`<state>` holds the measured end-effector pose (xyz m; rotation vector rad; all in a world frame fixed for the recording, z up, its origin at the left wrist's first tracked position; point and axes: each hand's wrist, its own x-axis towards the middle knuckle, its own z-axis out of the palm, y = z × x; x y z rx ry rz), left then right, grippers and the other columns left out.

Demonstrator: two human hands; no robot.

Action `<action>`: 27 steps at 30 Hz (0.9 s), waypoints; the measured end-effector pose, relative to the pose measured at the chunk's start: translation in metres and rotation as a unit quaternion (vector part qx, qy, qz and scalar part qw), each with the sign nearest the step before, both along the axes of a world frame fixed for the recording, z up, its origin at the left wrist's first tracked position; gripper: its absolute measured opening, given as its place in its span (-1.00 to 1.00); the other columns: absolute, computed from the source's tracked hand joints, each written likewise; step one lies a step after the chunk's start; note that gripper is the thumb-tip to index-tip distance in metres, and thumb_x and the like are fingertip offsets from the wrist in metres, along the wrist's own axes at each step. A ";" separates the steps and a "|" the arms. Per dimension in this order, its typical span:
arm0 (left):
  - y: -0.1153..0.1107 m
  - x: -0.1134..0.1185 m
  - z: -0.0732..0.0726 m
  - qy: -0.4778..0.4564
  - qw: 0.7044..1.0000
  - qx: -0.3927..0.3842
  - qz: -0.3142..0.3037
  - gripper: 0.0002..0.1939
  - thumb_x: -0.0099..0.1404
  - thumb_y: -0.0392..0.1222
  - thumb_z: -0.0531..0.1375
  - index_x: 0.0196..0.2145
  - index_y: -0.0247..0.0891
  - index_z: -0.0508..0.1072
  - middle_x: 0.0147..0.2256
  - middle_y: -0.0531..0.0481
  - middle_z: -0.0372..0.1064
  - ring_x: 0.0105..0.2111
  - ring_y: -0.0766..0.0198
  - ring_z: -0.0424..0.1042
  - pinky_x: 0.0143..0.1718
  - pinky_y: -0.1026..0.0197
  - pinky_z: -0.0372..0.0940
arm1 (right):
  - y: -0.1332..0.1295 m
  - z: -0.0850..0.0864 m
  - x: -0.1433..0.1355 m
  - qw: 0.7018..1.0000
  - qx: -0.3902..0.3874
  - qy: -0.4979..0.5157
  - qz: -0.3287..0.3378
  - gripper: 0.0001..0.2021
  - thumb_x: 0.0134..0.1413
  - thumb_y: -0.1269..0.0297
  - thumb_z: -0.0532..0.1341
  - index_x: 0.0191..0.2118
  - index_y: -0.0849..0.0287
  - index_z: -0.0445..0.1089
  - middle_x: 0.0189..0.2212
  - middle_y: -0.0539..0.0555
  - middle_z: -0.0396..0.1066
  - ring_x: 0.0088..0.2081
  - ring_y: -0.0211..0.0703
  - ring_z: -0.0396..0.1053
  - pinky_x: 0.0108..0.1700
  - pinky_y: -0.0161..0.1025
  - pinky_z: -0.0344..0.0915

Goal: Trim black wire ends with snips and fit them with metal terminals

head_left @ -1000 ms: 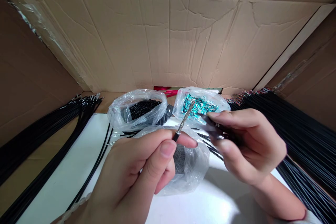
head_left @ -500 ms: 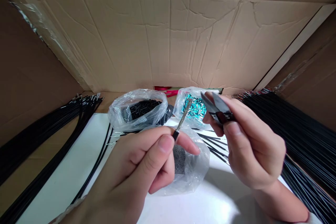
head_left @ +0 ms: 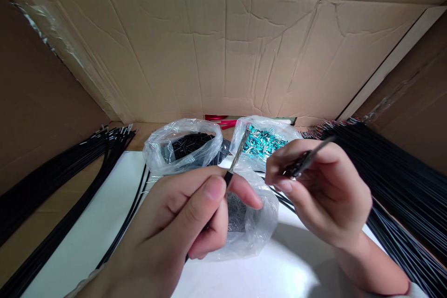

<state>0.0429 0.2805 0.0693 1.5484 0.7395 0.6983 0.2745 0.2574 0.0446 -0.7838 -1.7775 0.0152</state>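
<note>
Between the thumb and index finger of my left hand [head_left: 188, 219] is a black cable [head_left: 228, 177], its stripped, silvery braided end pointing up and slightly right. My right hand [head_left: 321, 191] is closed round small dark snips [head_left: 302, 166], with the blades tilted up to the right, away from the cable end. A gap separates the two hands. Behind them stand a clear bag of short black pieces [head_left: 192, 145] and a clear bag of teal and silver pieces [head_left: 265, 142]. Partly hidden under my left hand lies a bag of fine grey strands [head_left: 237, 216].
Bundles of long black cables lie at the left [head_left: 70, 172] and the right [head_left: 401, 172]. A few loose cables cross the white table surface [head_left: 244, 277]. Cardboard walls [head_left: 209, 56] enclose the back and both sides, with red material behind a low slot.
My right hand has turned, swinging the snips' blades from pointing up-left to up-right, and has moved slightly down. My left hand has shifted a little left with the cable.
</note>
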 end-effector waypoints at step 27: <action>0.000 0.009 0.018 0.085 0.985 0.152 0.021 -0.51 0.51 0.14 0.02 -0.50 -0.10 0.43 -0.72 0.18 0.00 -0.69 0.39 0.05 -0.66 0.39 0.08 | 0.007 0.005 -0.010 0.988 -0.017 -0.150 -0.043 -0.60 0.50 0.07 0.07 -0.42 0.11 0.11 -0.64 -0.17 0.10 -0.63 -0.41 0.02 -0.56 -0.36 -0.01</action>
